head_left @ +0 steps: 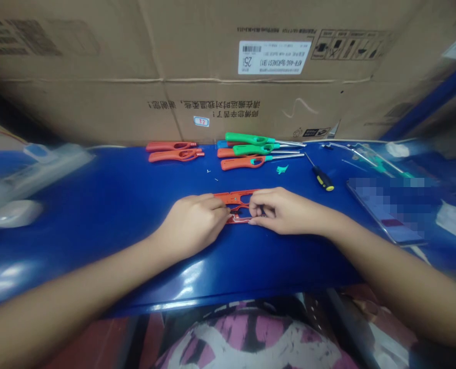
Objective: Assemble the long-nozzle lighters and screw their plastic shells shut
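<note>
In front of me on the blue table lie two orange lighter casing halves (233, 198), one behind the other, their inner sides facing up. My left hand (197, 223) is closed around the left part of the nearer half, its fingertips pinched near a thin pale wire. At the right end, my right hand (279, 210) has its thumb and fingers curled together over the same half, by a small dark part. Both hands cover the ends of the casing, so the exact grip of the fingertips is partly hidden.
Behind my hands are orange handles (176, 156) and several long-necked lighters (251, 137). A green scrap (282, 169) and a black-and-yellow screwdriver (322, 179) lie to the right, before a phone (385, 215) and metal rods (379, 160). A cardboard wall (116, 102) stands behind.
</note>
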A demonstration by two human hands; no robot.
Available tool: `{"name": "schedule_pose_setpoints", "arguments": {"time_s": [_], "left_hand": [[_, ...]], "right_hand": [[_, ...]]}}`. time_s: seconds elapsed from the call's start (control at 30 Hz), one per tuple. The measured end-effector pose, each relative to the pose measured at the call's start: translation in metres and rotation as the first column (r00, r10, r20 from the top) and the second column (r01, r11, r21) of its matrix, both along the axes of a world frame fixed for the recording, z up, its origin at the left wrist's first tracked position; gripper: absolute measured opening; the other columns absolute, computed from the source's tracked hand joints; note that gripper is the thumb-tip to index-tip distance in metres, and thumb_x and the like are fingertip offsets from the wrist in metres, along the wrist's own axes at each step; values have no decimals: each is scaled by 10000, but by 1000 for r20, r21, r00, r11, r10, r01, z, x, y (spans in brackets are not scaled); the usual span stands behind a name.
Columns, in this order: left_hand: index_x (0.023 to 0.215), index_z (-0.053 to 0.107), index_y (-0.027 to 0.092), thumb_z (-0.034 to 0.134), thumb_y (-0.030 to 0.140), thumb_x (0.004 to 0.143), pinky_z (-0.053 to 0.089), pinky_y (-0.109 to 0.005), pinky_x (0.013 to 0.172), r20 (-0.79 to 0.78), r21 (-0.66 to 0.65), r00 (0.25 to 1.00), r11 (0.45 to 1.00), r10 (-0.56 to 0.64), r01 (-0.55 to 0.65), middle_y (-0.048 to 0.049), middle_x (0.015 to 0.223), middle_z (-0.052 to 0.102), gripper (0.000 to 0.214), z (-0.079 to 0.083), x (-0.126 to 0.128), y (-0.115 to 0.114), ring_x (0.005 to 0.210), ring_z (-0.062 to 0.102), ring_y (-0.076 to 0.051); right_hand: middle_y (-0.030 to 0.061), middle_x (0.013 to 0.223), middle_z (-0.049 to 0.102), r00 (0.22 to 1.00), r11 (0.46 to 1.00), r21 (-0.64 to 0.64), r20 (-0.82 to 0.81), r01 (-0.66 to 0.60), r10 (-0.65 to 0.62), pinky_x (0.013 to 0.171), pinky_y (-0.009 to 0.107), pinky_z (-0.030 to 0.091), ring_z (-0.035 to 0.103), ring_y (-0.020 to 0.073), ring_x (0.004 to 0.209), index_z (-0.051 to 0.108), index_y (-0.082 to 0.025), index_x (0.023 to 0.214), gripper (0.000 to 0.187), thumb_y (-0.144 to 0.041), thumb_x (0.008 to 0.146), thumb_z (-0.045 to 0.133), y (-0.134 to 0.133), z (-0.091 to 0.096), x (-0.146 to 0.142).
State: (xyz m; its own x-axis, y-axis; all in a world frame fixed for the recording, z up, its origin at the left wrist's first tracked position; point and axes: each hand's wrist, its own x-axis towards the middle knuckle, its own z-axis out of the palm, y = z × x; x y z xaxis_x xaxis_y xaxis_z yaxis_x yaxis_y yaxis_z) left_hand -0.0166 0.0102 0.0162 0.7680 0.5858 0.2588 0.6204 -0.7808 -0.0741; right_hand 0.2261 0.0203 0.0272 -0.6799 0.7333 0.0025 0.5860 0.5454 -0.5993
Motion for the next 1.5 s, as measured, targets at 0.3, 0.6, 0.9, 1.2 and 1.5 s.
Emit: {"name": "schedule_pose_setpoints", "arguments": {"time_s": [0.3,0.6,0.9,1.2,1.5], "left_hand": [[1119,703,115,468,244,1006,547,-438,805,-186,-80,981,996,-65,50,-123,1005,669,290,14,-1,-13,930,628,-280],[1139,664,189,537,197,977,527,-383,888,131,-323,991,944,-20,62,-81,1101,667,205,7,-3,-2,1039,622,-237],[1131,727,257,508,190,987,498,-422,968,180,-303,980,943,-85,138,-67,1176,661,270,-1,-4,-2,1136,584,-251],[1073,759,270,548,170,951,517,-430,963,134,-238,984,960,-121,150,-66,1182,684,263,0,-3,-3,1119,611,-263],[1130,731,231,519,194,982,560,-345,913,35,-128,990,982,-136,139,-55,1165,730,261,5,-4,-7,1083,665,-219]], "right_hand": [[-31,717,552,1000,1000,1,-31,3,-3,568,212,351,439,75,584,586,-169,809,85,-195,842,660,0,-2,2],[-42,693,524,999,998,-56,-24,35,-37,536,199,345,425,68,556,585,-176,824,74,-219,853,637,3,-5,4],[-35,715,539,998,996,-69,-17,59,-60,534,194,370,447,64,558,607,-170,846,93,-232,846,677,4,-5,4],[-27,724,541,998,998,-36,-42,44,-46,550,192,375,456,69,584,616,-162,817,64,-175,850,669,3,-5,3],[-49,645,512,997,995,-78,-29,67,-69,524,204,339,412,72,540,617,-167,836,62,-209,859,656,4,-3,2]]}}
